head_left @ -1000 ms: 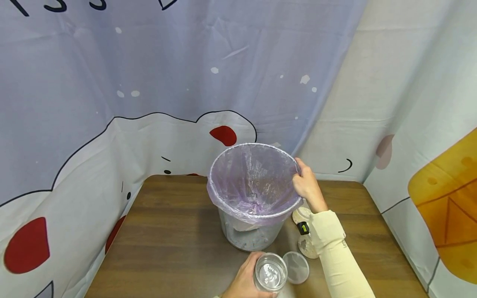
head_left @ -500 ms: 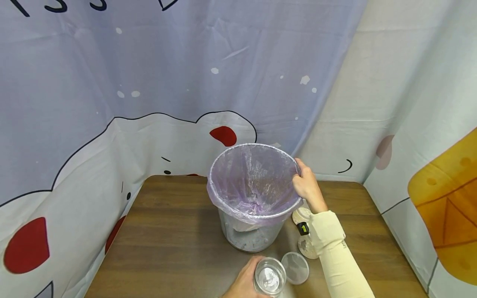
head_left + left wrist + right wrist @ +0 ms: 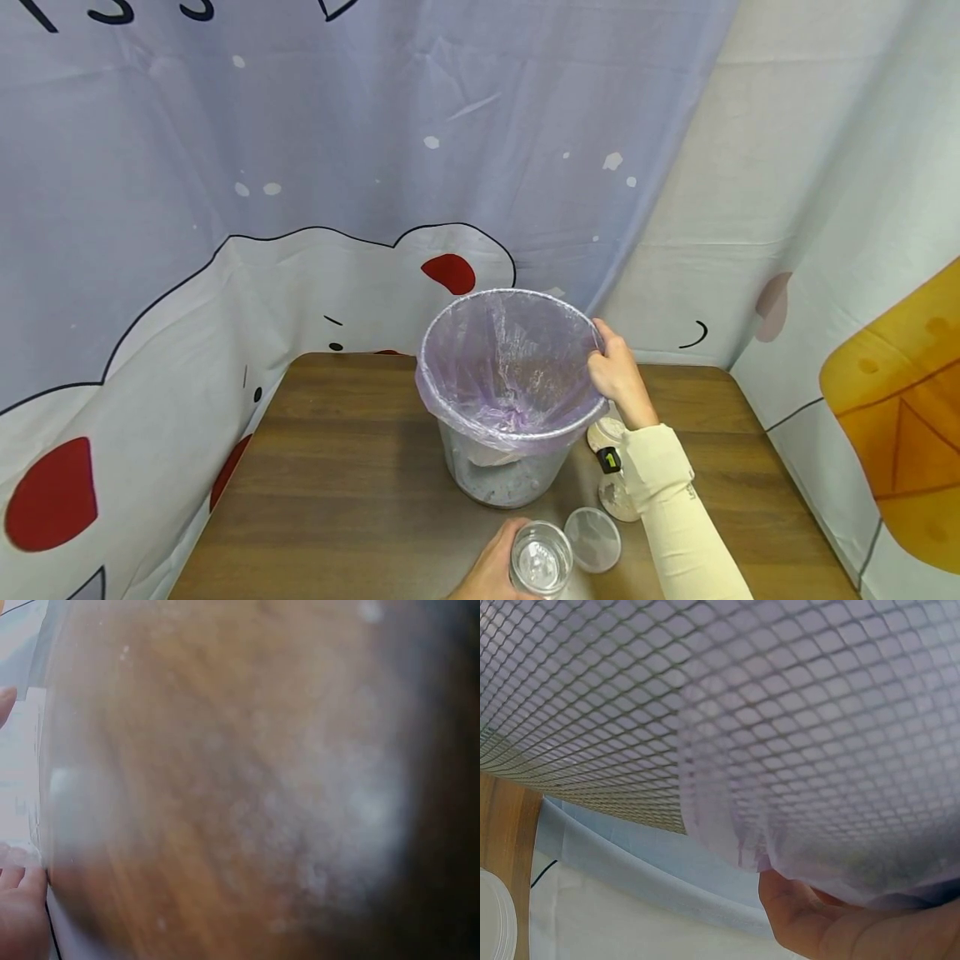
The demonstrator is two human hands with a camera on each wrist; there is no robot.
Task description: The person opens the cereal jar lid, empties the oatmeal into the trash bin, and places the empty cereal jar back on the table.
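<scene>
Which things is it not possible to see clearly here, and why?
Head view: bottom edge cuts off part of the left hand.
Head view: right sleeve partly hides a clear container.
Left wrist view: strong blur hides most surface detail.
Right wrist view: bottom edge crops the right hand.

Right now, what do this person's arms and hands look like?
The left hand and right hand are bare, no gloves visible. The right sleeve is plain pale yellow, with a wide cuff and a tiny dark marking. Any left sleeve is out of view.
</scene>
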